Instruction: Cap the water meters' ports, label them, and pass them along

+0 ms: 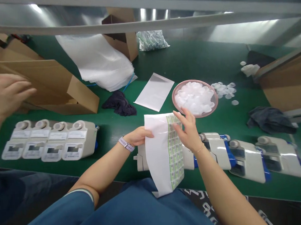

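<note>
Upright before me is a white sheet of stickers [158, 152], its right part covered with rows of small green labels [175, 155]. My left hand [139, 136] grips its left edge between thumb and fingers. At the upper right of the sheet, my right hand [188, 132] touches the labels with its fingertips, fingers apart; whether a label is on them I cannot tell. Behind the sheet a pale meter-like device [142, 158] is mostly hidden. More such devices [217, 149] with blue parts lie to the right, and a row of grey-white meters [74, 141] with small displays stands left.
Another person's hand [6, 94] is beside an open cardboard box [54, 81] at left. Ahead are plastic bags [98, 61], a dark cloth [119, 103], a white sheet [154, 92] and a pink-rimmed bowl [174, 102] of translucent caps. Loose caps [225, 90] lie beside it.
</note>
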The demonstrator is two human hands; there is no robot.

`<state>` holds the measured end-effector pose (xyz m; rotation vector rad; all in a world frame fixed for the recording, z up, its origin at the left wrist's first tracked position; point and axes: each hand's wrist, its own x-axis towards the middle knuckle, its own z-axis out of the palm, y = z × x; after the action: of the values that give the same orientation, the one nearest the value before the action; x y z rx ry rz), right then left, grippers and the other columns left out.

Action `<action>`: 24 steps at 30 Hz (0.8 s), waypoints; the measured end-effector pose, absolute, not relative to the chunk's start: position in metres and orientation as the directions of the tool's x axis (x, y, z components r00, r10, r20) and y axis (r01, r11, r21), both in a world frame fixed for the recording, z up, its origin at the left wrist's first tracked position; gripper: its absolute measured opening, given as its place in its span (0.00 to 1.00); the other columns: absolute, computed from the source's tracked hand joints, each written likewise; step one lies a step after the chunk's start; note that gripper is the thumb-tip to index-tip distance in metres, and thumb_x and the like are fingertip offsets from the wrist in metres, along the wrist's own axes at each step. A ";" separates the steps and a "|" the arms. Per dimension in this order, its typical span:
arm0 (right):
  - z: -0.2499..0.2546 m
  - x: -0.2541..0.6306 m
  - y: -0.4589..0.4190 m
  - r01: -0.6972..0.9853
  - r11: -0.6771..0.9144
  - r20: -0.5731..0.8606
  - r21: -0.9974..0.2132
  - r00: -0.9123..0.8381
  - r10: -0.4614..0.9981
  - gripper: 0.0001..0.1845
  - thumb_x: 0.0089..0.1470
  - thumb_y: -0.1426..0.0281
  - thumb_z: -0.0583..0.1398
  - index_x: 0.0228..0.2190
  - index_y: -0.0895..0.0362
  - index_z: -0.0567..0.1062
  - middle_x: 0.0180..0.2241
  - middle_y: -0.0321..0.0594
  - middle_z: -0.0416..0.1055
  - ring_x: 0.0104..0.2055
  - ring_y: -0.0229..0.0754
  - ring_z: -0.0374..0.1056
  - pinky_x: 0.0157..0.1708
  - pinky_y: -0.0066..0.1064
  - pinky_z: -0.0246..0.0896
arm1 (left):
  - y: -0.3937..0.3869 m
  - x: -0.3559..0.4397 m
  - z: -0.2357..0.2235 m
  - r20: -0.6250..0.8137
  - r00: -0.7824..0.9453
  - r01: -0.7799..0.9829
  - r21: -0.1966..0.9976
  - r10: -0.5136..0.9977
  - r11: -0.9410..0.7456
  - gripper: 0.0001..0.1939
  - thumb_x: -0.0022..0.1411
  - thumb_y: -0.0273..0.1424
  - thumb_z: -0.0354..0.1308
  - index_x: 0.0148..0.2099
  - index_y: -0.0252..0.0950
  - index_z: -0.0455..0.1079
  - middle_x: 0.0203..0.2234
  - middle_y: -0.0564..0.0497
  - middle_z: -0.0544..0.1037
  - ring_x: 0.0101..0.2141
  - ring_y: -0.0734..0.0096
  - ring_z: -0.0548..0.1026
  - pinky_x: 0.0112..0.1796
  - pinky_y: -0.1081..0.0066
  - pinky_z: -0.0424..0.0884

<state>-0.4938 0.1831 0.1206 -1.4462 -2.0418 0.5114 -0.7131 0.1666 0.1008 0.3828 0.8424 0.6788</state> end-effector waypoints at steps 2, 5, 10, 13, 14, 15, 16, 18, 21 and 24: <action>0.122 -0.494 0.192 0.704 0.367 0.217 -0.608 -0.297 0.930 0.19 0.56 0.65 0.55 0.50 0.52 0.70 0.61 0.45 0.56 0.65 0.52 0.46 0.60 0.57 0.45 | 0.165 -0.712 0.100 -0.509 0.541 -0.361 0.579 0.670 0.731 0.22 0.45 0.19 0.61 0.45 0.30 0.72 0.39 0.38 0.78 0.40 0.50 0.77 0.44 0.57 0.72; 0.122 -0.493 0.193 0.659 0.408 0.238 -0.632 -0.336 0.911 0.14 0.56 0.64 0.56 0.43 0.52 0.74 0.57 0.44 0.63 0.63 0.51 0.50 0.60 0.56 0.47 | 0.163 -0.715 0.095 -0.420 0.608 -0.361 0.610 0.674 0.705 0.23 0.43 0.21 0.63 0.46 0.30 0.72 0.40 0.40 0.78 0.40 0.53 0.76 0.44 0.60 0.71; 0.126 -0.494 0.185 0.536 0.379 0.214 -0.754 -0.346 0.914 0.20 0.56 0.65 0.56 0.51 0.52 0.68 0.59 0.45 0.60 0.63 0.48 0.52 0.61 0.53 0.48 | 0.163 -0.721 0.091 -0.355 0.622 -0.437 0.582 0.698 0.686 0.24 0.44 0.23 0.63 0.47 0.30 0.72 0.39 0.41 0.78 0.38 0.56 0.77 0.42 0.64 0.70; 0.134 -0.496 0.185 0.454 0.322 0.157 -0.831 -0.364 0.918 0.19 0.56 0.65 0.57 0.49 0.51 0.69 0.57 0.43 0.63 0.62 0.47 0.54 0.61 0.52 0.49 | 0.167 -0.718 0.095 -0.369 0.623 -0.485 0.510 0.690 0.711 0.22 0.50 0.30 0.62 0.48 0.28 0.71 0.39 0.40 0.78 0.40 0.55 0.76 0.44 0.63 0.69; 0.137 -0.497 0.186 0.425 0.299 0.141 -0.854 -0.364 0.920 0.17 0.55 0.65 0.58 0.48 0.51 0.70 0.55 0.42 0.64 0.61 0.47 0.56 0.61 0.51 0.50 | 0.169 -0.716 0.097 -0.379 0.628 -0.500 0.474 0.680 0.725 0.22 0.53 0.33 0.61 0.48 0.27 0.70 0.39 0.40 0.78 0.40 0.55 0.76 0.45 0.63 0.68; 0.141 -0.497 0.186 0.398 0.275 0.126 -0.875 -0.361 0.924 0.17 0.54 0.65 0.59 0.47 0.51 0.71 0.54 0.42 0.65 0.59 0.47 0.58 0.60 0.51 0.52 | 0.171 -0.713 0.099 -0.385 0.639 -0.510 0.435 0.666 0.742 0.22 0.55 0.36 0.59 0.48 0.27 0.70 0.39 0.39 0.78 0.40 0.55 0.76 0.45 0.63 0.68; 0.145 -0.497 0.187 0.378 0.250 0.110 -0.891 -0.356 0.928 0.19 0.53 0.65 0.60 0.48 0.51 0.70 0.54 0.42 0.65 0.58 0.47 0.59 0.59 0.51 0.53 | 0.173 -0.710 0.102 -0.389 0.656 -0.514 0.397 0.647 0.760 0.22 0.56 0.38 0.58 0.48 0.26 0.70 0.39 0.39 0.78 0.40 0.55 0.76 0.45 0.62 0.68; 0.151 -0.497 0.188 0.365 0.211 0.073 -0.907 -0.358 0.931 0.26 0.51 0.64 0.61 0.52 0.51 0.66 0.55 0.44 0.64 0.57 0.48 0.61 0.58 0.50 0.56 | 0.176 -0.703 0.107 -0.393 0.666 -0.525 0.357 0.634 0.773 0.22 0.57 0.38 0.58 0.48 0.27 0.70 0.39 0.39 0.78 0.39 0.57 0.76 0.44 0.62 0.69; 0.158 -0.499 0.187 0.382 0.222 0.067 -0.897 -0.379 0.923 0.29 0.51 0.64 0.61 0.55 0.51 0.63 0.55 0.45 0.64 0.56 0.48 0.62 0.57 0.49 0.58 | 0.180 -0.692 0.114 -0.408 0.565 -0.556 0.454 0.717 0.696 0.19 0.54 0.31 0.62 0.48 0.28 0.71 0.38 0.42 0.78 0.35 0.62 0.76 0.41 0.65 0.70; 0.161 -0.503 0.185 0.426 0.338 0.177 -0.839 -0.373 0.911 0.21 0.54 0.66 0.59 0.51 0.51 0.68 0.54 0.44 0.66 0.57 0.46 0.61 0.58 0.49 0.56 | 0.181 -0.682 0.120 -0.410 0.474 -0.532 0.572 0.779 0.624 0.20 0.52 0.27 0.64 0.48 0.30 0.71 0.40 0.44 0.77 0.34 0.65 0.75 0.39 0.68 0.69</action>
<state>-0.5026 0.1853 0.1608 -1.1688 -1.9455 0.9410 -0.6815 0.1814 0.1197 0.3943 0.7012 0.8277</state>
